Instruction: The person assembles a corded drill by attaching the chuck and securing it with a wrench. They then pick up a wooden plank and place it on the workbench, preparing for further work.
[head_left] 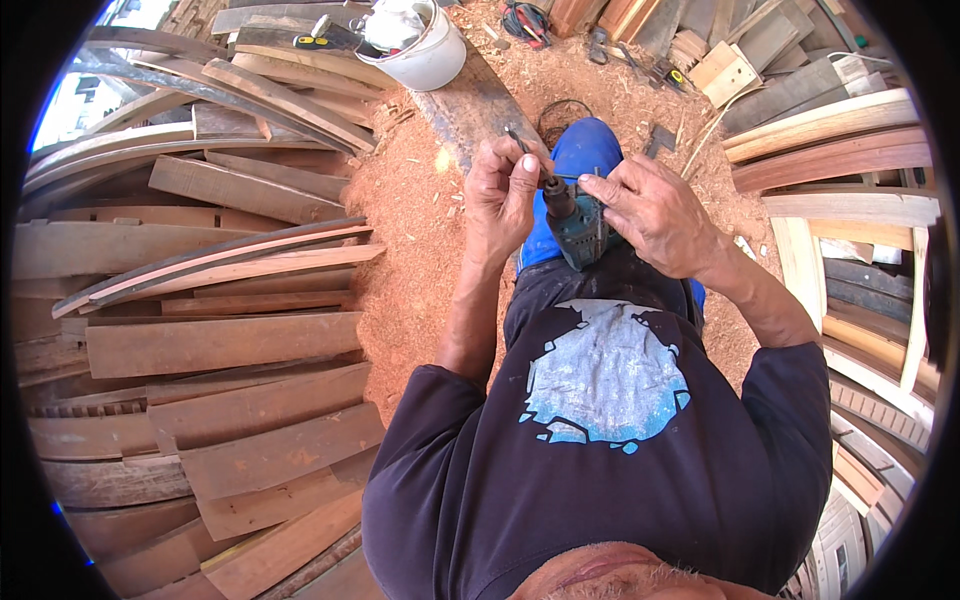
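A teal power drill (pixel 580 238) rests on my lap, its dark chuck (pixel 557 198) pointing away from me. At the chuck's front, my left hand (pixel 500 195) pinches a dark drill bit (pixel 515 140) between thumb and fingers. The bit's far end sticks out past the fingertips. On the drill's right side, my right hand (pixel 655 215) is closed, with a thin metal rod (pixel 597 173) showing at its thumb and fingertip. The rest of that rod is hidden by the fingers.
Stacked wooden boards (pixel 230 340) fill the left side. Curved timber pieces (pixel 830 130) and a pale wooden frame (pixel 800 270) lie at right. A white bucket (pixel 425 60) stands on a plank (pixel 480 100) ahead. Sawdust (pixel 400 230) covers the floor; a hammer (pixel 658 140) lies beyond my knee.
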